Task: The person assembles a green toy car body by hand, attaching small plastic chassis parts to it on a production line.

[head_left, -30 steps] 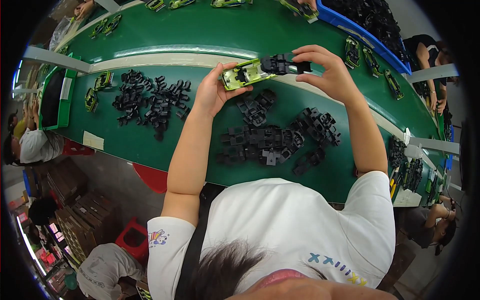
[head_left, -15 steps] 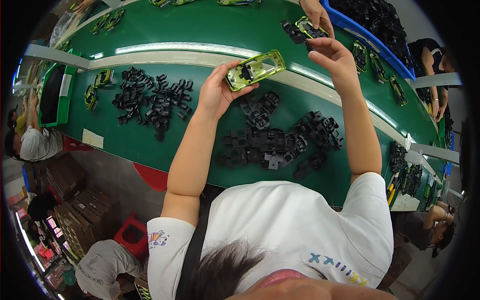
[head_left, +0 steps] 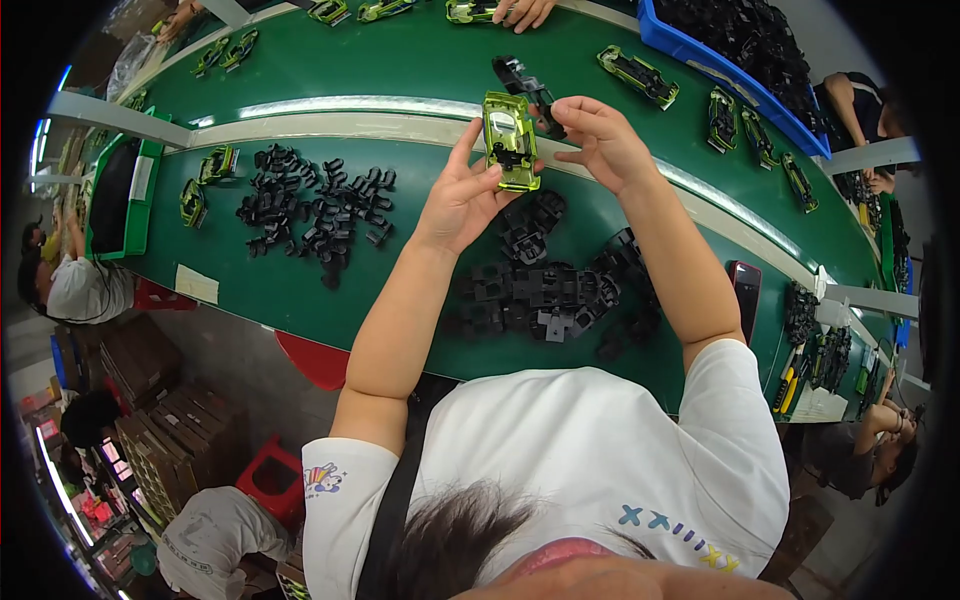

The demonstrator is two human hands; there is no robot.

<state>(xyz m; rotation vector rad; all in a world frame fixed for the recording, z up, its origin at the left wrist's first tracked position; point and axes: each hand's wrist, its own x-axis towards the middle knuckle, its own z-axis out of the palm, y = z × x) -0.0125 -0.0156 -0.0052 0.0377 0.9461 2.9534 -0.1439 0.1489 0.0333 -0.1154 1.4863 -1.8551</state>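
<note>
My left hand (head_left: pixel 458 208) is closed around the lower end of a green toy car body shell (head_left: pixel 509 128), which stands almost upright with its hollow inside showing. A small black piece sits inside the shell's lower end. Between the fingertips of my right hand (head_left: pixel 608 148) is a long black plastic part (head_left: pixel 528 86), slanting up behind the shell's top right. Whether the part touches the shell I cannot tell. Below my hands, a pile of black seat-like plastic parts (head_left: pixel 545 290) lies on the green table (head_left: pixel 400 320).
Smaller black pieces (head_left: pixel 325 205) are heaped left of my left arm. A green car shell (head_left: pixel 638 77) lies beyond the pale divider strip (head_left: pixel 330 124). Another person's hand (head_left: pixel 524 12) rests at the far edge. A blue bin (head_left: pixel 735 75) stands far right, a dark phone (head_left: pixel 744 295) beside my right arm.
My left hand has turned the shell from slanting to nearly upright. My right hand has come left with the black part. The other person's hand has moved left, leaving a green car on the table.
</note>
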